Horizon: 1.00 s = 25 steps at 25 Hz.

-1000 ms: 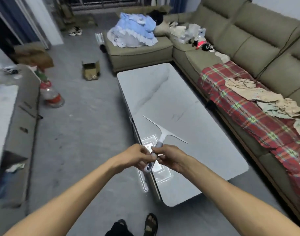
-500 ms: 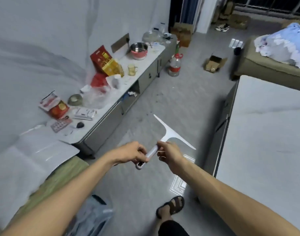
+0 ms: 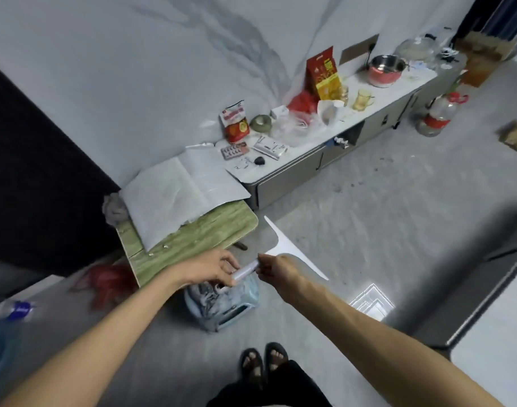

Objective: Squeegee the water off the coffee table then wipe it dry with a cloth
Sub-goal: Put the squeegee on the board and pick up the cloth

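2 bare hands hold 1 white squeegee (image 3: 283,248) in the air above the grey floor (image 3: 383,207), in front of the person and well apart from the coffee table (image 3: 498,336), of which only 1 pale corner shows at the lower right. The left hand (image 3: 213,270) wraps its fingers around the lower end of the handle (image 3: 245,271); the right hand (image 3: 280,270) pinches the handle just beside it, nearer the blade, fingertips pressed together on it. The handle's long axis runs from lower left up to the right, toward the blade. The blade's long axis crosses it, running from an upper-left tip near the green folding table (image 3: 192,239) down to a lower-right tip above the floor, so the tool forms a T lying tilted.

Below the hands stands 1 bluish bin (image 3: 222,304) with crumpled contents. 2 sandalled feet (image 3: 264,362) show at the bottom edge. 1 long low cabinet (image 3: 324,154) lines the wall, crowded with goods: 1 red pot (image 3: 385,70), 1 tall red and yellow box (image 3: 324,73), 1 red snack bag (image 3: 235,120), 1 glass mug (image 3: 363,99). 1 large plastic bottle (image 3: 437,114) stands on the floor at the cabinet's far end. 1 open sheet of paper (image 3: 178,195) covers part of the folding table.
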Motion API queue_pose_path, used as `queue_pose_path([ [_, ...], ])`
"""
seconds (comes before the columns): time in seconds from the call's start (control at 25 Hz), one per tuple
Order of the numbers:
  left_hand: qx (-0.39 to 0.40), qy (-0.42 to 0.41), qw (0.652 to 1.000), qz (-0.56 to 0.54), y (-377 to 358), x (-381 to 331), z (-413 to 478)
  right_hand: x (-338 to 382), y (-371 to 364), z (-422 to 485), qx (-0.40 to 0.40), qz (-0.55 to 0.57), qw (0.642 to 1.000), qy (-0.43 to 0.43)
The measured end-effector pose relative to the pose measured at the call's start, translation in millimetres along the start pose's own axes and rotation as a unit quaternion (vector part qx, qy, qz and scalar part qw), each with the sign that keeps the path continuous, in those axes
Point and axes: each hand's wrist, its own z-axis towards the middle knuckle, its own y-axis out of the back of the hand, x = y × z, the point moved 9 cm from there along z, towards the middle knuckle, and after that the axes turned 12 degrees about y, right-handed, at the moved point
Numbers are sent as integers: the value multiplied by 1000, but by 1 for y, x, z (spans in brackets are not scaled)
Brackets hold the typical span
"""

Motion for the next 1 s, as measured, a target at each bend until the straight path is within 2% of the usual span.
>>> queue_pose_path([
  [0.16, -23, 35, 998, -55, 27, 59, 3, -24, -55, 18, 37, -34, 999, -20],
  [0.4, -8, 54, 997, -59, 72, 120, 51, -41, -108, 70, 1, -68, 998, -15],
  [0.6, 10, 71, 997, -39, 113, 191, 167, -106, -151, 177, -82, -134, 987, -16],
  [0.76, 30, 66, 996, -56, 157, 261, 298, -171, -191, 305, -126, -175, 976, 12],
  [0.88, 13, 56, 996, -70, 183, 303, 376, -201, -216, 382, -147, -207, 966, 39],
  [1.0, -38, 42, 996, -68, 198, 336, 426, -227, -234, 435, -168, -235, 955, 60],
])
